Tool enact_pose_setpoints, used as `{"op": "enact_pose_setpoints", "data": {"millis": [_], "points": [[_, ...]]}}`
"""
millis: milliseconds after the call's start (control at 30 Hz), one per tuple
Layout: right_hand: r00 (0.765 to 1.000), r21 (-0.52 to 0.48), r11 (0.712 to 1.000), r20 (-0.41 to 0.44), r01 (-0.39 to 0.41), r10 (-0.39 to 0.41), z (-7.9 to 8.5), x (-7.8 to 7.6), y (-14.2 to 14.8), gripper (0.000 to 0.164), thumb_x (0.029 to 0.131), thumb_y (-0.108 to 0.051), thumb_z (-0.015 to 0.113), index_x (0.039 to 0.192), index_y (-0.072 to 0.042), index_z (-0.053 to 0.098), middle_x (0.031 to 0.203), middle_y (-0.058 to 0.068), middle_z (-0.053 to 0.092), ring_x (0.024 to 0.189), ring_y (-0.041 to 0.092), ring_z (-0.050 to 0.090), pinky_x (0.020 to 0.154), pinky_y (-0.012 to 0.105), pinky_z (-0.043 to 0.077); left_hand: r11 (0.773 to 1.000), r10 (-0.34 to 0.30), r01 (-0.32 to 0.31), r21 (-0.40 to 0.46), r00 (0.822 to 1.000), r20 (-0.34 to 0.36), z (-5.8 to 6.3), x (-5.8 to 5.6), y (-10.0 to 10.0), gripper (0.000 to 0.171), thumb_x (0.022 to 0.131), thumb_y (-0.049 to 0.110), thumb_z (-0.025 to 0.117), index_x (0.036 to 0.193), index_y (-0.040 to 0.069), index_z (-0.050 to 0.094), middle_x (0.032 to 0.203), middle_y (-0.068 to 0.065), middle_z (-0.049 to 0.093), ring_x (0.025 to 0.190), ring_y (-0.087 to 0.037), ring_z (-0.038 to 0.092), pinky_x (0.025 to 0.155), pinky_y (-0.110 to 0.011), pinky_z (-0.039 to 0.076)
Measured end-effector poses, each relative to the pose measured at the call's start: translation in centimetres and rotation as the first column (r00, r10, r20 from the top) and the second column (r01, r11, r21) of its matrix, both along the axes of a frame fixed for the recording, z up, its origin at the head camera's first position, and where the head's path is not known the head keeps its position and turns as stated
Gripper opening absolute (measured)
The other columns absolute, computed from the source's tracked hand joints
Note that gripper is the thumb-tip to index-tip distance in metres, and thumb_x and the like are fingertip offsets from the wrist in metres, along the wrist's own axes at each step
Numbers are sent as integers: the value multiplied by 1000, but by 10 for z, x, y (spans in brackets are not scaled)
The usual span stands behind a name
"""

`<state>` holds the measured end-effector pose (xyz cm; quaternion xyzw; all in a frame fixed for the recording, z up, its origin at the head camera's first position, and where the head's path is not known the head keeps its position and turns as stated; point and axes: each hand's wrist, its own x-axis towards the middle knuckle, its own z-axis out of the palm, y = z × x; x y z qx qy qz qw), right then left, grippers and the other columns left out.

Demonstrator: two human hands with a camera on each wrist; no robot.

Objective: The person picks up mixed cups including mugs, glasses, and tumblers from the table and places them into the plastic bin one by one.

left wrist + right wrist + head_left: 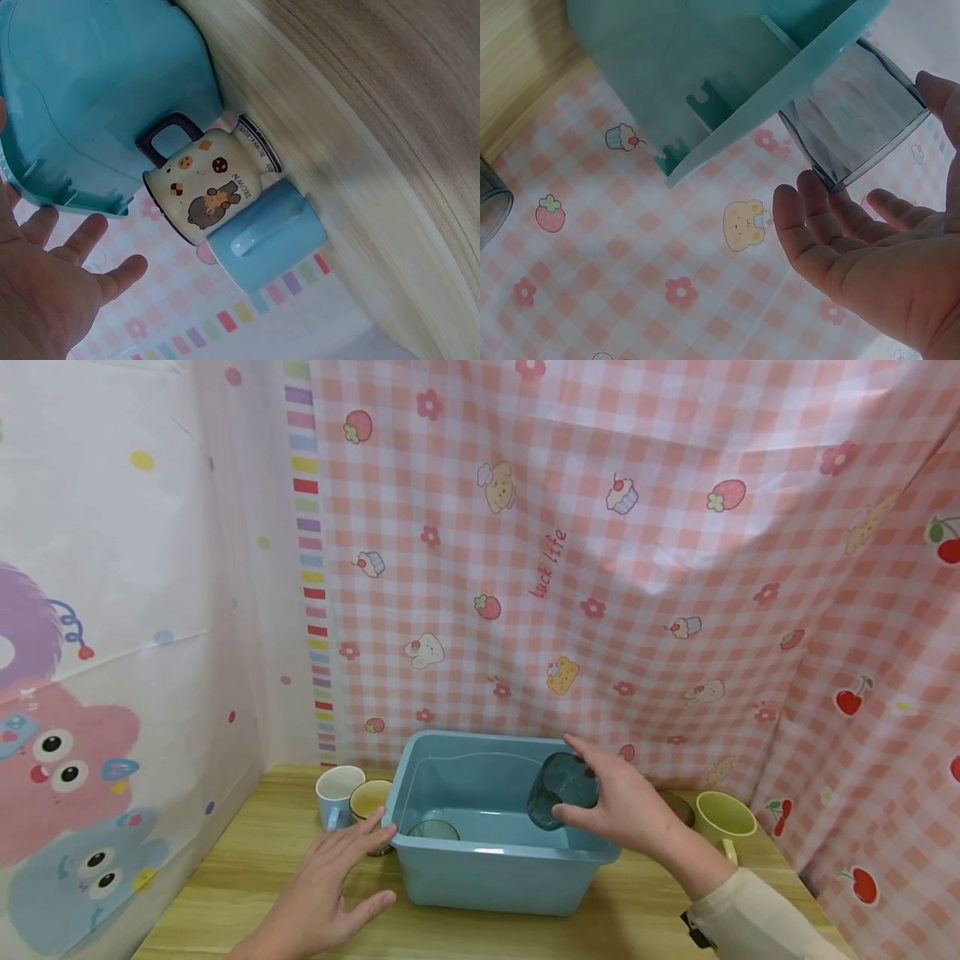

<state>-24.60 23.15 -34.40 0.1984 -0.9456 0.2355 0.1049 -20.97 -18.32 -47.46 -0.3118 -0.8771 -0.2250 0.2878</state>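
My right hand (626, 802) grips a dark tinted glass (551, 793) at the rim and side, tilted above the right part of a blue plastic basin (495, 881). In the right wrist view the thumb and fingers lie on opposite sides of this clear-walled glass (855, 112). Inside the basin, at its left, stands a greenish glass (433, 832); only its upper part shows. With fingers spread, my left hand (322, 881) is at the basin's left front corner, its fingertips by the rim. Whether they touch it I cannot tell.
Left of the basin stand a light blue mug (266, 236) and a cream mug with a bear print (206, 184), side by side. To the right are a yellow-green mug (726, 817) and another dark glass (491, 202), partly hidden in the head view. A checked curtain (480, 568) hangs behind the table.
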Motion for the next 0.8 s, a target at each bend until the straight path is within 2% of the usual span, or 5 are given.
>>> {"op": "enact_pose_setpoints", "data": {"millis": [300, 800], "points": [[999, -1, 1000, 38, 0, 0, -2, -2, -5, 94, 87, -42, 87, 165, -15, 41, 160, 13, 56, 126, 35, 68, 103, 56, 58, 1000, 10, -10, -6, 999, 50, -1, -1, -1, 81, 87, 44, 88, 158, 32, 52, 165, -5, 53, 140, -29, 61, 106, -64, 50], [997, -12, 1000, 80, -7, 8, -8, -6, -12, 96, 86, -44, 88, 165, -17, 41, 158, 11, 58, 125, 32, 69, 99, 53, 60, 1000, 11, -10, -6, 999, 41, -2, -1, -1, 77, 87, 44, 88, 155, 24, 57, 164, -6, 54, 139, -29, 61, 105, -63, 50]]}}
